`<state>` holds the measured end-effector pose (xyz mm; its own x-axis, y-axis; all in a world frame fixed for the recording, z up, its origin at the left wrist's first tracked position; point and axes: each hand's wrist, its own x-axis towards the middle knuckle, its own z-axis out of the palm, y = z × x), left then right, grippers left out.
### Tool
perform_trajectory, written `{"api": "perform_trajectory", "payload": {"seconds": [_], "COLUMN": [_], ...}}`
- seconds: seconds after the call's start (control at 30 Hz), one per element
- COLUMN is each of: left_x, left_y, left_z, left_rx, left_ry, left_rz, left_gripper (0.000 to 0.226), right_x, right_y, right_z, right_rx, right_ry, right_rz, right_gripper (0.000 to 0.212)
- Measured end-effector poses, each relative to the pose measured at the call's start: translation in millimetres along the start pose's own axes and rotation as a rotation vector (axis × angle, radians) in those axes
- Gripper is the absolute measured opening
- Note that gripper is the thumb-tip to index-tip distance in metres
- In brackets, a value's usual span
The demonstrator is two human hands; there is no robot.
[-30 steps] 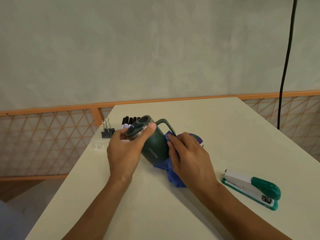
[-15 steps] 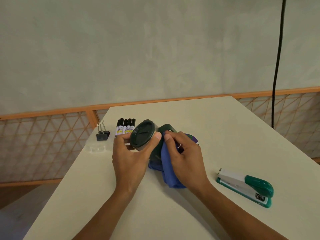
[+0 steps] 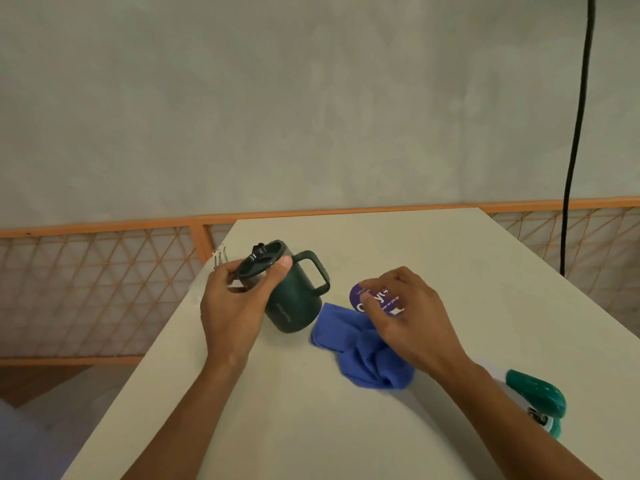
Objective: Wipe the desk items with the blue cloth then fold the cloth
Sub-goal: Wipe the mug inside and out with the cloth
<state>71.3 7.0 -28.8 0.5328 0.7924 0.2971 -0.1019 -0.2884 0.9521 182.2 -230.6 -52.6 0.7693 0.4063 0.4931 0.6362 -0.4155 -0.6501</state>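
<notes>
Counter (image 3: pixel 450 265): your left hand (image 3: pixel 232 306) has its grip clamped on the rim of the tilted, lidded mug (image 3: pixel 294 299), contents hidden. The bunched blue cloth (image 3: pixel 363 358), long axis 10-to-4 o'clock, lies beneath your nearer right hand (image 3: pixel 412 317). Its fingers curl onto the purple disc (image 3: pixel 356 294) at the cloth's 12 o'clock; whether they pinch it, you cannot tell.

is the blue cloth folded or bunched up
Bunched up, not folded: the blue cloth lies in a rumpled heap on the desk beside the mug, partly under the right hand.
</notes>
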Motion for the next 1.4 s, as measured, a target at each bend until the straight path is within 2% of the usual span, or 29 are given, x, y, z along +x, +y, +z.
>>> {"api": "perform_trajectory", "payload": {"seconds": [0.1, 0.17, 0.27, 0.4, 0.53, 0.67, 0.73, 0.8, 0.93, 1.07, 1.2, 1.4], "left_x": [-9, -13, -15, -17, -16, -8, -1, 8, 12, 13, 12, 13], "left_y": [6, 5, 1, -5, -5, -2, -4, -15, -38, -48, -52, -54], "left_z": [3, 6, 9, 11, 12, 6, 0, -6, -6, -2, -2, -1], "left_rx": [0.044, 0.067, 0.124, 0.184, 0.150, 0.035, 0.121, 0.320, 0.646, 0.782, 0.852, 0.890], "left_ry": [-0.055, -0.083, -0.117, -0.134, -0.158, -0.155, -0.119, -0.077, -0.128, -0.313, -0.416, -0.438], "left_rz": [0.062, 0.108, 0.161, 0.228, 0.230, 0.173, 0.165, 0.189, 0.383, 0.408, 0.421, 0.440], "left_gripper": [0.063, 0.061, 0.073, 0.084, 0.081, 0.070, 0.062, 0.054, 0.049, 0.047, 0.041, 0.039], "right_x": [6, 10, 11, 16, 25, 46, 62, 77, 100, 112, 119, 127], "right_y": [-14, -20, -25, -26, -26, -23, -12, 2, 34, 57, 64, 62], "right_z": [-1, -1, 5, 6, 3, -4, -7, -9, -10, -8, -2, 7], "right_rx": [0.204, 0.256, 0.293, 0.281, 0.256, 0.345, 0.351, 0.335, 0.236, 0.255, 0.306, 0.294], "right_ry": [-0.055, -0.126, -0.220, -0.216, -0.196, -0.116, -0.086, -0.072, -0.034, -0.038, -0.059, -0.097], "right_rz": [-0.013, -0.004, 0.006, -0.019, 0.019, 0.102, 0.143, 0.190, 0.241, 0.293, 0.316, 0.308], "right_gripper": [0.025, 0.034, 0.040, 0.030, 0.018, 0.013, 0.012, 0.011, 0.014, 0.012, 0.013, 0.016]}}
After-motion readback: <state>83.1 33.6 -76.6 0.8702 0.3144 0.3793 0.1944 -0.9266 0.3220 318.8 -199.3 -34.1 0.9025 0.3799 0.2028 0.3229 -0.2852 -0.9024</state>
